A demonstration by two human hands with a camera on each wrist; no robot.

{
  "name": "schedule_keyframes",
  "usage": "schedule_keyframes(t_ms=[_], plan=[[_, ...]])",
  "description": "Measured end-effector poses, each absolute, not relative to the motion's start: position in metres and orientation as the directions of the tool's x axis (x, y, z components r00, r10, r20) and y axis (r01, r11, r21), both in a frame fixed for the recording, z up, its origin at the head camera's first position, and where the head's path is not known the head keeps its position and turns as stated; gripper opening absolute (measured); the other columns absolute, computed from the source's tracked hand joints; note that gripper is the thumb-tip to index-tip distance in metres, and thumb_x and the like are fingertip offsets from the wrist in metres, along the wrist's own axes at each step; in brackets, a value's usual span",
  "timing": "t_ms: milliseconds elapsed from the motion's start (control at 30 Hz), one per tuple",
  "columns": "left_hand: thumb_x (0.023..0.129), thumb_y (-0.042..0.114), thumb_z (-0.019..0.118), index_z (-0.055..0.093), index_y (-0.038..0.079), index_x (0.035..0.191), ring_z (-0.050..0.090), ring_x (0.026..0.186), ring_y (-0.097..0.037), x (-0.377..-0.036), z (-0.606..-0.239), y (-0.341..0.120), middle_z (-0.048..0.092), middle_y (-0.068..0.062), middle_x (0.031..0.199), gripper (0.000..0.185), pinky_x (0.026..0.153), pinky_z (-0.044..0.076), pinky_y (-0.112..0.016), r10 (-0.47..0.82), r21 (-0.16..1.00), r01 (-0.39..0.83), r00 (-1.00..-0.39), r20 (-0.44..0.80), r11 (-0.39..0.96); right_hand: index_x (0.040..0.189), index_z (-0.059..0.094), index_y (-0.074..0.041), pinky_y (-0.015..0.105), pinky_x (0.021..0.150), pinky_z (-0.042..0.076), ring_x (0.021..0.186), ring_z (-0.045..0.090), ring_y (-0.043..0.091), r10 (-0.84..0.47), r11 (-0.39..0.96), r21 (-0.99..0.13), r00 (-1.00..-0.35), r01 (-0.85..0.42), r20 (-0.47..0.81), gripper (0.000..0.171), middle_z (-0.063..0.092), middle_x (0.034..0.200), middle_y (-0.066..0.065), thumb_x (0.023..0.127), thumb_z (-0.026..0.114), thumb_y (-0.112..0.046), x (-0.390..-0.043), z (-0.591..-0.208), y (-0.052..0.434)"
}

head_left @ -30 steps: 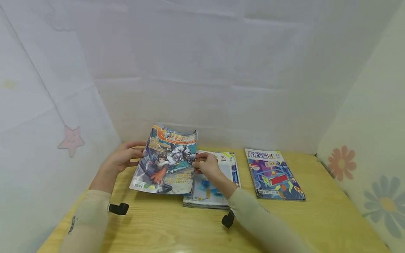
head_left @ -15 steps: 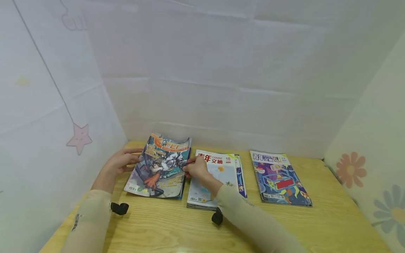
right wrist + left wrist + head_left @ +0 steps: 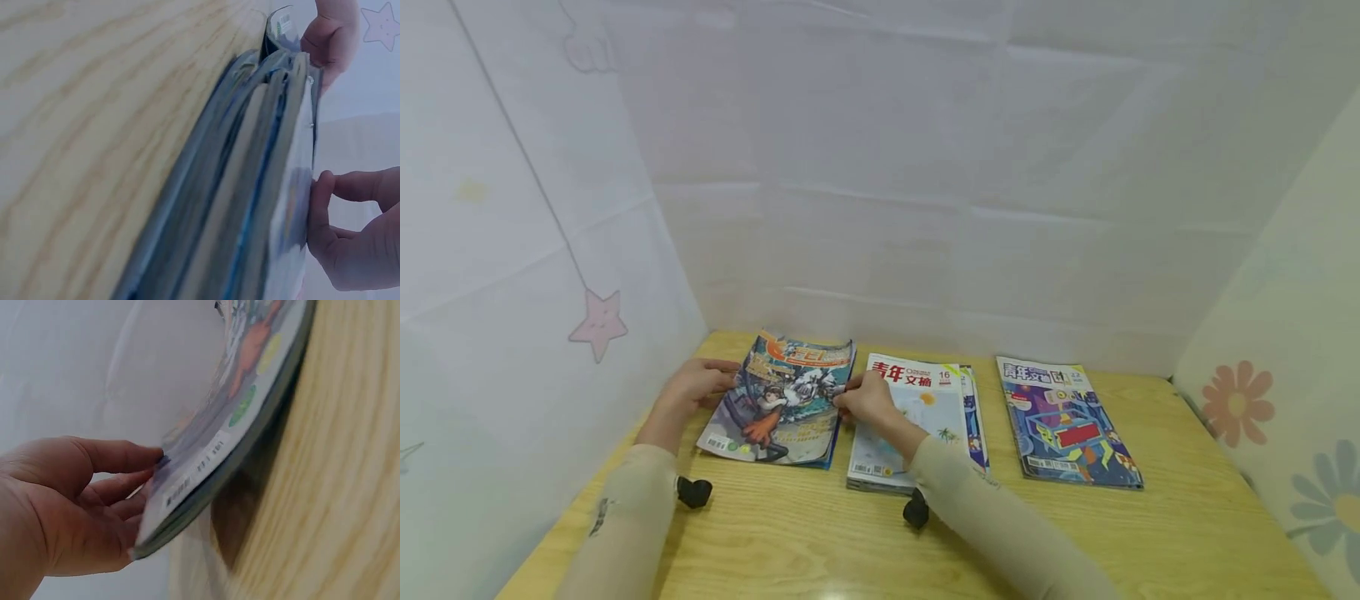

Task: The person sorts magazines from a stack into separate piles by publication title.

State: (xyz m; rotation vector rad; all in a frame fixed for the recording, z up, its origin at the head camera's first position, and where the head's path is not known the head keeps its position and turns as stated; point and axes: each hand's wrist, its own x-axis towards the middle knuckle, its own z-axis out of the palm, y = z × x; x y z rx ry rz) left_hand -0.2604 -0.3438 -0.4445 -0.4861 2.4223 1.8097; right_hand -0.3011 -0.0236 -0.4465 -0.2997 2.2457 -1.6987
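A comic magazine [image 3: 778, 400] with a cartoon cover lies almost flat on the left of the wooden table [image 3: 820, 542]. My left hand [image 3: 696, 387] grips its left edge; in the left wrist view the thumb of that hand [image 3: 153, 469] lies on the cover [image 3: 244, 406] and the fingers curl beneath, with that edge still a little off the wood. My right hand [image 3: 865, 398] pinches the magazine's right edge, beside the middle stack of magazines [image 3: 925, 417]. The right wrist view shows that stack's edges [image 3: 250, 187] close up, with my right hand [image 3: 337, 219] above them.
A purple-covered magazine [image 3: 1067, 421] lies alone to the right of the stack. White cloth walls close in on the left, back and right, the left one [image 3: 512, 275] bearing a pink star [image 3: 598, 323]. Bare wood runs along the front of the table.
The comic magazine was held raised and tilted over the middle stack. Both hands have carried it left and lowered it until it lies nearly flat on the table.
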Motion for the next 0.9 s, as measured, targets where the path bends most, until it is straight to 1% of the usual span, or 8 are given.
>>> schedule_keyframes(t_ms=[133,167,233,367,467,667,767,900], plan=[[0.095,0.000,0.056,0.055,-0.013,0.138,0.061,0.075,-0.019,-0.264,-0.444,-0.339,0.065,-0.028,0.117,0.045,0.061,0.051,-0.030,-0.254,0.850,-0.305,-0.944,-0.211,0.430,0.135,0.054,0.012,0.043,0.076,0.060,0.090,0.071,0.036,-0.395,0.291,-0.956,-0.908,0.022,-0.141,0.046,0.065,0.104,0.017,0.096,0.070,-0.004,-0.300,-0.443,-0.011],[0.094,0.002,0.056,0.057,-0.014,0.135,0.060,0.076,-0.021,-0.264,-0.443,-0.337,0.065,-0.028,0.115,0.044,0.061,0.050,-0.031,-0.251,0.817,-0.291,-0.950,-0.186,0.498,0.137,0.053,0.012,0.042,0.076,0.060,0.092,0.070,0.036,-0.406,0.292,-0.956,-0.903,0.019,-0.142,0.047,0.065,0.107,0.017,0.096,0.070,-0.006,-0.299,-0.442,-0.008],[0.093,0.005,0.056,0.059,-0.013,0.132,0.060,0.084,-0.029,-0.265,-0.439,-0.333,0.063,-0.031,0.118,0.044,0.066,0.050,-0.035,-0.238,0.735,-0.263,-0.961,-0.141,0.625,0.137,0.054,0.010,0.040,0.077,0.060,0.094,0.070,0.036,-0.427,0.292,-0.956,-0.893,0.013,-0.142,0.046,0.065,0.110,0.016,0.098,0.068,-0.009,-0.296,-0.440,-0.002],[0.099,0.015,0.054,0.058,-0.011,0.134,0.056,0.116,-0.047,-0.263,-0.424,-0.315,0.054,-0.033,0.136,0.044,0.092,0.049,-0.052,-0.178,0.629,-0.168,-0.983,-0.047,0.759,0.133,0.059,0.006,0.040,0.077,0.059,0.095,0.070,0.036,-0.455,0.264,-0.964,-0.884,-0.016,-0.110,0.038,0.066,0.111,0.013,0.100,0.066,-0.012,-0.287,-0.435,0.014],[0.104,0.017,0.051,0.056,-0.006,0.140,0.052,0.123,-0.048,-0.260,-0.408,-0.296,0.054,-0.030,0.138,0.043,0.099,0.045,-0.059,-0.139,0.726,-0.112,-0.990,-0.023,0.679,0.129,0.062,0.004,0.043,0.078,0.059,0.095,0.069,0.038,-0.455,0.252,-0.966,-0.888,-0.060,-0.064,0.032,0.065,0.109,0.012,0.100,0.063,-0.010,-0.280,-0.430,0.028],[0.107,0.017,0.051,0.054,0.000,0.144,0.058,0.118,-0.038,-0.255,-0.383,-0.261,0.057,-0.024,0.137,0.040,0.101,0.046,-0.054,-0.063,0.891,-0.031,-0.998,-0.002,0.453,0.125,0.065,0.003,0.041,0.073,0.058,0.091,0.068,0.030,-0.417,0.364,-0.907,-0.908,-0.211,0.044,0.030,0.064,0.105,0.008,0.098,0.061,-0.010,-0.273,-0.426,0.060],[0.108,0.017,0.051,0.054,0.001,0.143,0.061,0.114,-0.034,-0.253,-0.380,-0.242,0.059,-0.022,0.134,0.039,0.097,0.050,-0.049,-0.037,0.906,-0.036,-0.999,-0.022,0.421,0.121,0.067,-0.003,0.037,0.074,0.056,0.093,0.066,0.023,-0.385,0.445,-0.856,-0.919,-0.263,0.083,0.027,0.065,0.107,0.005,0.098,0.061,-0.014,-0.269,-0.422,0.078],[0.107,0.016,0.052,0.057,0.002,0.140,0.064,0.105,-0.030,-0.252,-0.386,-0.214,0.062,-0.020,0.128,0.036,0.086,0.056,-0.041,-0.011,0.916,-0.064,-0.998,-0.065,0.396,0.121,0.068,-0.004,0.040,0.078,0.056,0.098,0.065,0.025,-0.378,0.489,-0.818,-0.919,-0.302,0.113,0.025,0.066,0.110,0.007,0.099,0.061,-0.015,-0.265,-0.420,0.103]])
